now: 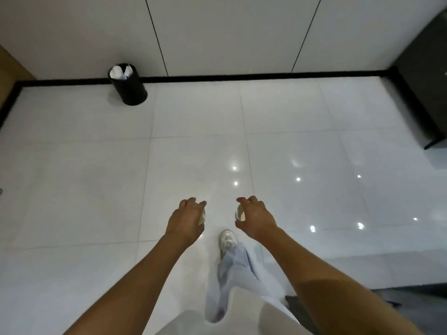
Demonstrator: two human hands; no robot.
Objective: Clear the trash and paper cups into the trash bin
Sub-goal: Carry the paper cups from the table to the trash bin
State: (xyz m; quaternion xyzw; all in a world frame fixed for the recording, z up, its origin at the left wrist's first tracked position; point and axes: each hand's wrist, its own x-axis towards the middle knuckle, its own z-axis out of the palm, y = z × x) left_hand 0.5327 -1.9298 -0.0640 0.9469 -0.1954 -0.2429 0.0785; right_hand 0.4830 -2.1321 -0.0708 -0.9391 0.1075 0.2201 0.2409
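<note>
Both hands pinching paper cups, left hand (186,220) and right hand (256,217), so stay level walking to the trash bin (128,84).

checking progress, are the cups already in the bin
No, the left hand and right hand each hold a paper cup, far from the black bin.
</note>
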